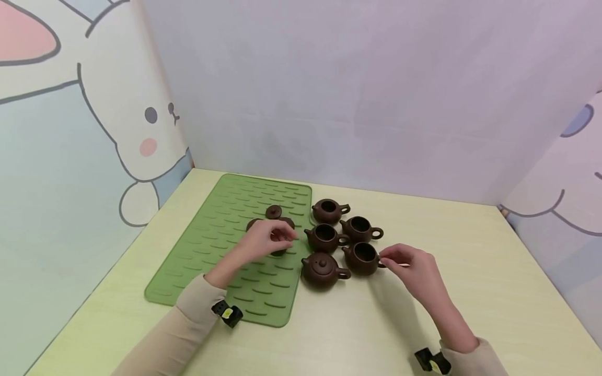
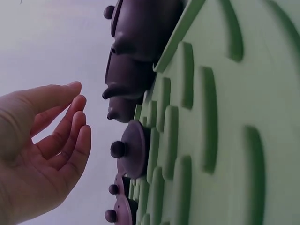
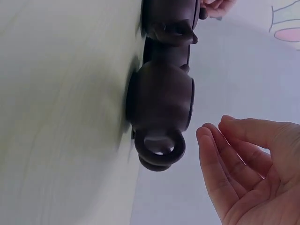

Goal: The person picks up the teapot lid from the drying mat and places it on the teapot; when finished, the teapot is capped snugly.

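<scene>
Pale table (image 1: 470, 271) beneath everything; ridged green mat (image 1: 202, 250) on it.

Left hand (image 1: 264, 241): above the mat, over its lids; fingers loosely bent, thumb tip near index tip, nothing gripped.

Right hand (image 1: 416, 269): out beyond the mat's right side; fingertips drawn together, nothing held. Right wrist view shows a gap to the nearest handle.

Four open pots (image 1: 364, 265) and one lidded pot (image 1: 321, 274): clustered beside the mat's right edge. Judged stiff, light, matt enough not to slip, liable to chip. Best hold: pinch the ring handle (image 3: 178, 150), steady the body.

Dark lids (image 1: 274, 214): on the mat, partly hidden, count uncertain. Probably light, breakable; lift by the knob (image 2: 118, 149).
</scene>
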The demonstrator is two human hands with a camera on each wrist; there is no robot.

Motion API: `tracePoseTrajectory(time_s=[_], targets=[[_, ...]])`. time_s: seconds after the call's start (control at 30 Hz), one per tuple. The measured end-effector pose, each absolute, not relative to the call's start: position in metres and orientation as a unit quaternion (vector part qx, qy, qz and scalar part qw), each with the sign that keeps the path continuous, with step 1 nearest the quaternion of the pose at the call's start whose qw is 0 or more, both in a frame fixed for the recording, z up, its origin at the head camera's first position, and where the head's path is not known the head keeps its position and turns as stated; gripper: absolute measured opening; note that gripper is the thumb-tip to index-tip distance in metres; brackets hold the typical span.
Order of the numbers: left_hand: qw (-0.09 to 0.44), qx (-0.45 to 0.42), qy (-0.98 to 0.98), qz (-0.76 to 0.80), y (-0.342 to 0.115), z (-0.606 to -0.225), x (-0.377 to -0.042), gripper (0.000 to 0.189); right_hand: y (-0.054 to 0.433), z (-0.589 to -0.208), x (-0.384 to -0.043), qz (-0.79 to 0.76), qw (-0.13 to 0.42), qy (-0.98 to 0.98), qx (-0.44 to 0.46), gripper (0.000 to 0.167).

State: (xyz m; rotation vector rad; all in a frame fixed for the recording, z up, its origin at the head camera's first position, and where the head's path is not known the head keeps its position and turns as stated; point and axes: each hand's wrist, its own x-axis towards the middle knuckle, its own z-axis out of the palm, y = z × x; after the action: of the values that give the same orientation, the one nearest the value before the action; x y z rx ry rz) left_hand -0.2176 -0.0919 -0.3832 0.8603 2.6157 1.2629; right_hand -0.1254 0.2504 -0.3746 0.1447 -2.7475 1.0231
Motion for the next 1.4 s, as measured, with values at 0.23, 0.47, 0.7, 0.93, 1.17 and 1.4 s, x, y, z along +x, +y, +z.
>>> tracePoseTrajectory(time_s=[0.23,0.47,0.7,0.93,1.17,1.4], targets=[[0.058,0.252,0.871,0.418,-0.105,-0.391,-0.223,0.014,0.260,-0.378,-0.125,0.340,0.109,-0.933,0.031,0.011],[0.054,0.234,0.875,0.420,-0.114,-0.402,-0.227,0.011,0.266,-0.383,-0.128,0.341,0.104,-0.934,0.017,0.012],[0.059,0.206,0.880,0.424,-0.120,-0.409,-0.228,0.012,0.267,-0.384,-0.129,0.340,0.102,-0.935,0.007,0.014],[0.067,0.203,0.886,0.412,-0.119,-0.412,-0.227,0.013,0.271,-0.390,-0.132,0.350,0.076,-0.934,-0.002,0.015],[0.073,0.183,0.884,0.424,-0.115,-0.417,-0.226,0.015,0.273,-0.398,-0.140,0.352,0.053,-0.934,0.020,0.014],[0.061,0.190,0.890,0.410,-0.110,-0.416,-0.229,0.013,0.272,-0.400,-0.146,0.360,0.048,-0.931,0.039,0.018]])
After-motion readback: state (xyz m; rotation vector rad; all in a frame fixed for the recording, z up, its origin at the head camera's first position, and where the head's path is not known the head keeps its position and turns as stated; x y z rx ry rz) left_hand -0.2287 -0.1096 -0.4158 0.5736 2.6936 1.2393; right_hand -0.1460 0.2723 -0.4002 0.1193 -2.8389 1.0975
